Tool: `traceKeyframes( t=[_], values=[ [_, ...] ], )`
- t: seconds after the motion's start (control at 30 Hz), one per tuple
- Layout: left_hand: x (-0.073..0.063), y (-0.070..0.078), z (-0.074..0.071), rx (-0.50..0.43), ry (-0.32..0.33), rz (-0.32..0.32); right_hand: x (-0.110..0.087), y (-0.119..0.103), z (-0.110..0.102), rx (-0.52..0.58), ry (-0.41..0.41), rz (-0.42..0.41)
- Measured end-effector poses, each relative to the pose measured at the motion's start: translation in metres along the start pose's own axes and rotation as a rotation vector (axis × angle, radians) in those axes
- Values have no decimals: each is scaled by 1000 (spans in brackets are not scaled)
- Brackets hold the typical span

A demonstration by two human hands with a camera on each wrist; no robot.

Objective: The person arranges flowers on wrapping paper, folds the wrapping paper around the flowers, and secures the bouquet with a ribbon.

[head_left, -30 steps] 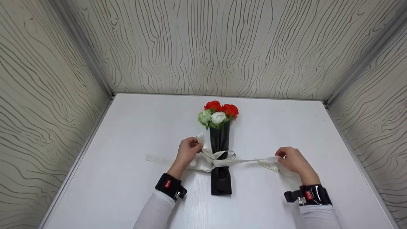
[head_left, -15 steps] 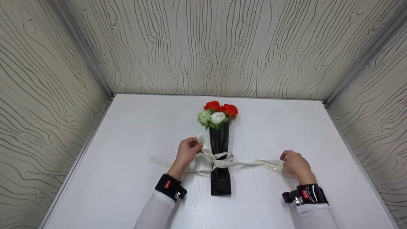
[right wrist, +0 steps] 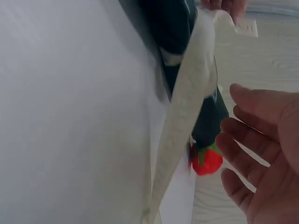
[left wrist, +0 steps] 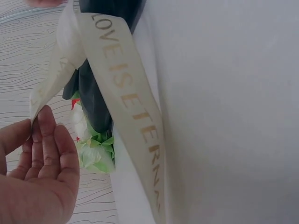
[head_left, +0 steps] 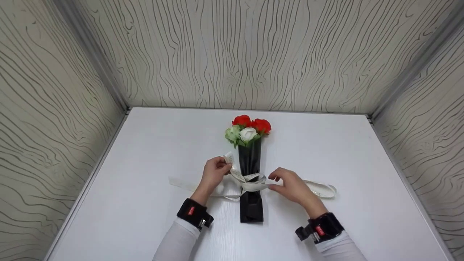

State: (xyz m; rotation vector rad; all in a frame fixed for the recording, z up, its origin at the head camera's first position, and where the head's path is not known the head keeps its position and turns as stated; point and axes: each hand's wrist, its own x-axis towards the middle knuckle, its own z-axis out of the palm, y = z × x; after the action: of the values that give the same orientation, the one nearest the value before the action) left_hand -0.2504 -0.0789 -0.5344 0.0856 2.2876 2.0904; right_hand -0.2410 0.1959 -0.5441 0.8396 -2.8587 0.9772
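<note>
A bouquet with red, white and pale green flowers [head_left: 248,134] lies on the table, wrapped in black paper [head_left: 250,157]. Round its middle runs a cream ribbon [head_left: 252,186], crossed and looped at the front; gold letters on one tail read "LOVE IS ETERNA…" in the left wrist view. My left hand [head_left: 214,172] pinches a short ribbon end between thumb and fingertips, left of the wrap. At the right side of the loop, my right hand [head_left: 291,185] has its fingers spread and loosely bent. The right wrist view shows a gap between its thumb and fingers, with the ribbon just beyond.
One ribbon tail [head_left: 181,183] stretches left behind the left forearm. Another tail [head_left: 324,191] lies folded on the table to the right of the right hand. Patterned panels [head_left: 232,54] rise behind the white table [head_left: 163,137] and at both sides.
My right hand has let go of the right ribbon tail, which dropped to the table, and has moved left to the loop at the wrap. The left hand stays in place.
</note>
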Motion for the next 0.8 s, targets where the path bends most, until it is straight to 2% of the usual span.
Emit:
traceKeyframes(
  t=[0.13,0.27,0.5,0.67,0.8],
  values=[
    [0,0,0,-6,-2,7,9,-8,16,-30,-53,-48],
    [-1,0,1,-9,-2,10,16,-10,25,-102,-52,-47],
    [-1,0,1,-13,-6,12,26,-11,33,-118,63,43],
    [-1,0,1,-16,-10,13,30,-7,38,-149,151,-13],
    [-1,0,1,-29,-13,11,33,-4,42,-171,151,-33]
  ],
)
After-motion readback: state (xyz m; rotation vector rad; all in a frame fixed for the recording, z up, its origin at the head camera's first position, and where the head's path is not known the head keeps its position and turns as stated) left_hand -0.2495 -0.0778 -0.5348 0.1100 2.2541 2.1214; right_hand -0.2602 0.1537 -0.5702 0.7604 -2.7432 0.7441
